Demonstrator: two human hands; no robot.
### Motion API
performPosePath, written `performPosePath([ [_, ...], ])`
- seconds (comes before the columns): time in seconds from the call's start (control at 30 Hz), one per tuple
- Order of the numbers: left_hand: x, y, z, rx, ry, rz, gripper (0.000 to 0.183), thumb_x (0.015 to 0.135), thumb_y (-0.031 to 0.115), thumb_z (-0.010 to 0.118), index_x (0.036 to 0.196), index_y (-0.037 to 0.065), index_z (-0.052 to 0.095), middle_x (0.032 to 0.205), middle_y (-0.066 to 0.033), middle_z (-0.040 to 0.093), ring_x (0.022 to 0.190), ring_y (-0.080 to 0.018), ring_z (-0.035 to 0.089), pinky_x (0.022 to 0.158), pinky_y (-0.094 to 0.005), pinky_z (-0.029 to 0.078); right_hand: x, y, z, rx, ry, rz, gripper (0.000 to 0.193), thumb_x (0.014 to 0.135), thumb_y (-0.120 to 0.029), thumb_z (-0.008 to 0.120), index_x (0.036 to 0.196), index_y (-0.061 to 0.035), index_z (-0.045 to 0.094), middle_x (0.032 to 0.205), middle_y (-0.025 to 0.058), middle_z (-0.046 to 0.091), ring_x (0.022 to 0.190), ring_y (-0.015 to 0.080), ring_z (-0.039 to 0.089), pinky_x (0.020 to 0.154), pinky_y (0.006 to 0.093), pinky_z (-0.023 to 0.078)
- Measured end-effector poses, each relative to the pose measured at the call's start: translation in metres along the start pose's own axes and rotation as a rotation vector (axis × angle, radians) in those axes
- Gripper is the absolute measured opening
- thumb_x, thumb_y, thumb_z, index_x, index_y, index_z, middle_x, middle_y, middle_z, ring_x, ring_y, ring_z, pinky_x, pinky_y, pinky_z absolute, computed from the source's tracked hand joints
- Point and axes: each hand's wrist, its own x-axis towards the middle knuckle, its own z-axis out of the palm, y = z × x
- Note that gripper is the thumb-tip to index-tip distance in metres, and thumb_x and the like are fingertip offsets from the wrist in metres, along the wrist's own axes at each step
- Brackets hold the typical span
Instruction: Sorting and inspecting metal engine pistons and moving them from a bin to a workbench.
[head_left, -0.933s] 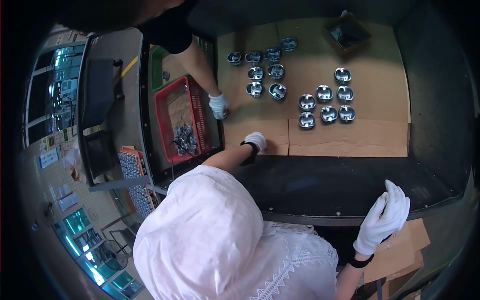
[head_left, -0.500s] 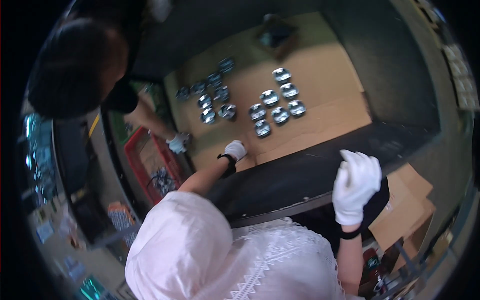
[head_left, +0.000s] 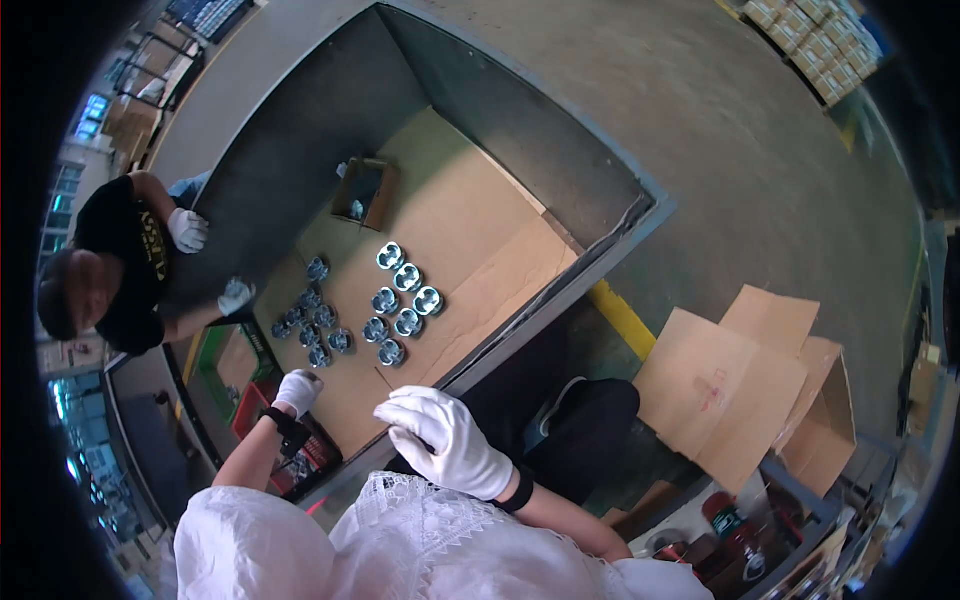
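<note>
My left hand (head_left: 299, 390), in a white glove, is over the near left corner of the cardboard-lined bench (head_left: 470, 285). Its fingers are curled in, and whatever they may hold is hidden. Nearer to me, above the bench's front edge, my white-gloved right hand (head_left: 445, 440) has its fingers stretched and slightly bent, the thumb apart, with nothing seen in it. Beyond the hands several silver piston-like metal parts (head_left: 408, 322) stand in a group on the cardboard. A second group of similar parts (head_left: 324, 316) lies to its left, a little more shaded.
Dark walls (head_left: 520, 140) enclose the bench's far sides. A small cardboard box (head_left: 380, 208) stands inside. At left are a red crate (head_left: 247, 408), a green crate (head_left: 212, 352) and a co-worker (head_left: 125, 255) with white-gloved hands. Opened cardboard boxes (head_left: 715, 385) stand at right.
The view has swung round and widened. My right hand has come inward from the right to the bench's front edge. The co-worker's lower hand has drawn back from near my left hand.
</note>
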Motion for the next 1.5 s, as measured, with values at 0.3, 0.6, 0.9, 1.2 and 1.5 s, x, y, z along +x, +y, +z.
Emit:
performPosePath([
  [0.3,-0.125,0.179,-0.146,-0.255,0.222,-0.067,0.025,0.085,0.029,0.065,0.09,0.005,0.071,0.083,-0.0198,0.067,0.075,-0.0377,0.067,0.071,-0.0438,0.055,0.011,-0.068,-0.089,0.105,-0.11,0.627,0.024,0.092,0.002,0.053,0.113,0.0042,0.063,0.107,0.0135,0.07,0.1,0.02,0.066,0.088,0.0314,0.052],
  [0.6,-0.336,0.213,-0.138,-0.6,0.454,-0.556,0.025,0.086,0.027,0.056,0.09,0.006,0.069,0.089,-0.0203,0.067,0.081,-0.0389,0.066,0.075,-0.0467,0.055,0.034,-0.142,-0.146,0.047,-0.391,0.888,0.034,0.1,-0.017,0.052,0.125,0.0042,0.058,0.113,0.0174,0.066,0.105,0.0235,0.064,0.092,0.0364,0.052],
  [0.9,-0.494,0.351,0.022,-0.85,0.442,-1.071,0.031,0.085,0.033,0.056,0.08,0.005,0.069,0.084,-0.0202,0.068,0.078,-0.0391,0.068,0.075,-0.049,0.054,0.038,-0.167,-0.111,-0.005,-0.942,0.684,0.029,0.098,-0.008,0.054,0.124,-0.0002,0.06,0.114,0.0118,0.067,0.107,0.019,0.064,0.093,0.032,0.049],
  [1.2,-0.562,0.415,0.067,-1.111,0.494,-1.328,0.03,0.08,0.033,0.057,0.076,0.007,0.071,0.081,-0.0212,0.069,0.078,-0.0385,0.069,0.069,-0.0478,0.055,-0.051,-0.217,-0.005,-0.001,-1.623,0.276,0.028,0.095,-0.002,0.054,0.122,0.0019,0.06,0.112,0.0108,0.066,0.103,0.0169,0.061,0.093,0.0283,0.047],
  [1.5,-0.488,0.475,0.055,-0.875,1.003,-1.717,0.025,0.077,0.028,0.061,0.068,0.005,0.066,0.064,-0.0162,0.064,0.055,-0.0349,0.064,0.051,-0.0457,0.051,-0.11,-0.269,0.053,0.038,-2.22,-0.128,0.037,0.095,-0.003,0.053,0.131,0.0044,0.052,0.122,0.0169,0.062,0.11,0.0236,0.06,0.099,0.0329,0.045],
])
